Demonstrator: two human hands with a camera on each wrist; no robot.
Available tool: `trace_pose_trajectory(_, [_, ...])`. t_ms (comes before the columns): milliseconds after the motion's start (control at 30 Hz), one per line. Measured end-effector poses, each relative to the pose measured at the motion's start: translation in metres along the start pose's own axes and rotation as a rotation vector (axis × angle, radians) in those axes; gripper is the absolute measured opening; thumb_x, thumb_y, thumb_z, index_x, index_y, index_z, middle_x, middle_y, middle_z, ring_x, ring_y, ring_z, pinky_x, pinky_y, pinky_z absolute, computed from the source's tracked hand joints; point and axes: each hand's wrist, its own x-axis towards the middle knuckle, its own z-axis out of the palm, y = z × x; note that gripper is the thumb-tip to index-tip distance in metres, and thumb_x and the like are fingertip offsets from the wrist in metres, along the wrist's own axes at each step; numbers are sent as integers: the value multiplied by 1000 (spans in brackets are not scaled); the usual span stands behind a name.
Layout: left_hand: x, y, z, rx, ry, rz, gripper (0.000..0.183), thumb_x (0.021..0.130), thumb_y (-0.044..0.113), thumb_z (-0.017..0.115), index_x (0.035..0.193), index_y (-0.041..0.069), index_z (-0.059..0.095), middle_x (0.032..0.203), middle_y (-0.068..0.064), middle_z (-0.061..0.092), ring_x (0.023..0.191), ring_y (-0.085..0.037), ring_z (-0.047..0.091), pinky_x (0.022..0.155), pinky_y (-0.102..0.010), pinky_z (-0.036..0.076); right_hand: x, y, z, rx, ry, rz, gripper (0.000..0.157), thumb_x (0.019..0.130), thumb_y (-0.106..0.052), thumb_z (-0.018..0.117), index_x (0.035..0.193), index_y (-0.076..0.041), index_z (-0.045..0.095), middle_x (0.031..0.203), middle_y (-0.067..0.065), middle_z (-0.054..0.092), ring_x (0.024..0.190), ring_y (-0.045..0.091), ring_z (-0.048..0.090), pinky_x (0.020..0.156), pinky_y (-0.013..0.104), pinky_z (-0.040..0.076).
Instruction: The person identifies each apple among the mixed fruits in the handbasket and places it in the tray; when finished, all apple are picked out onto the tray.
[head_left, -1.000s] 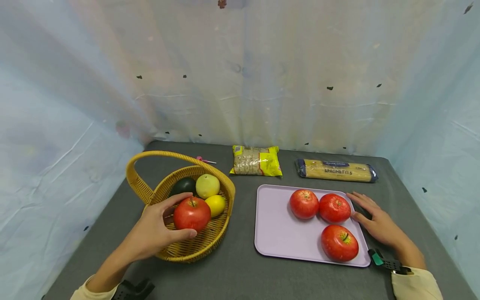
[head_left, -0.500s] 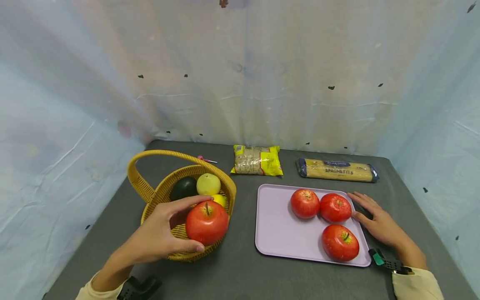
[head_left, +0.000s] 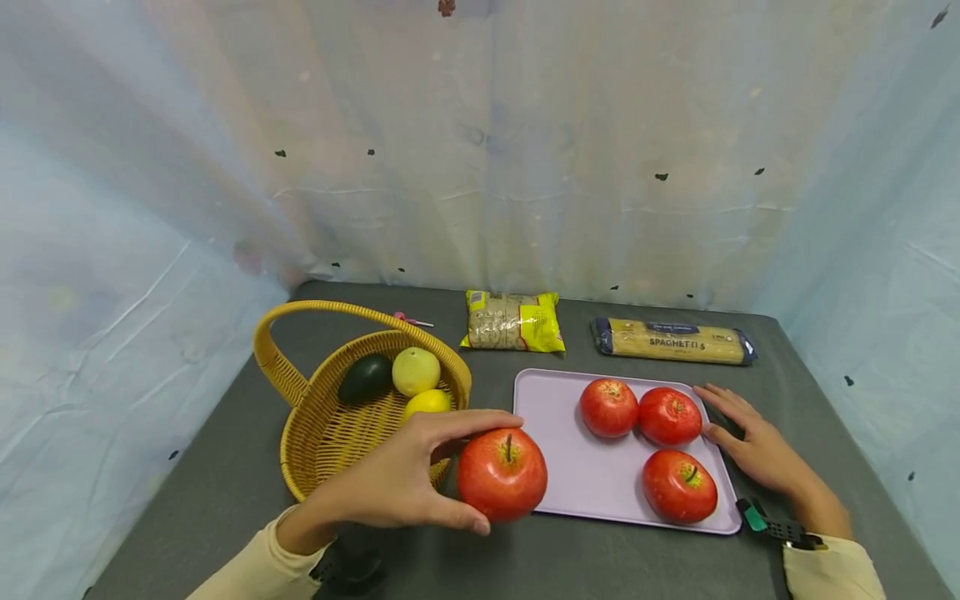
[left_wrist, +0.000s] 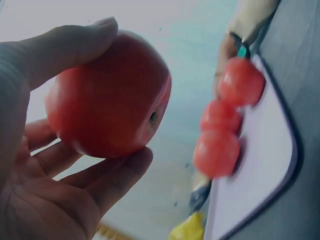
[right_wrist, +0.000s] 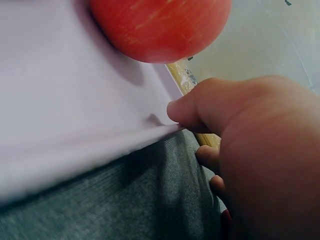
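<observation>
My left hand (head_left: 405,475) holds a red apple (head_left: 502,473), thumb on the near side and fingers on the far side, above the gap between basket and tray. In the left wrist view, the apple (left_wrist: 110,97) is raised clear of everything else. On the lilac tray (head_left: 570,467) lie three more red apples, two at the back (head_left: 608,407) (head_left: 670,416) and one in front (head_left: 678,486). My right hand (head_left: 757,446) rests at the tray's right edge. Its thumb (right_wrist: 195,107) touches the rim, while other fingers sit outside the edge.
At the left stands a yellow wicker basket (head_left: 300,433) with a tall handle, holding a dark green avocado-like fruit (head_left: 365,379), a pale green round fruit (head_left: 416,372) and a lemon (head_left: 427,403). Behind lie a yellow-and-clear food bag (head_left: 513,321), a spaghetti pack (head_left: 673,340) and a small pink-handled tool (head_left: 412,320).
My left hand has carried the apple up out of the basket and rightward to the tray's left edge. The right hand and the tray have stayed in place.
</observation>
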Motion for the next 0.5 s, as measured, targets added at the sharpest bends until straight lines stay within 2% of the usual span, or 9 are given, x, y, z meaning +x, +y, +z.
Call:
trace_pose_trajectory(233, [36,-4,26,-31,-67,50,84,87,23,95,161,28,53,152,9,64,134,-9,64,114,-32,56,-1,1,1,11,5,-11,67,109,-26,65,170,-13,40,171,35,31,155,68,21,104,95,25])
trace_pose_trajectory(500, [66,-11,51,-44,-83,123,84,87,17,95,160,19,53,152,3,64,133,-5,64,112,-29,56,-1,0,1,29,5,-16,67,109,-25,65,170,-12,40,171,35,31,156,68,19,105,95,24])
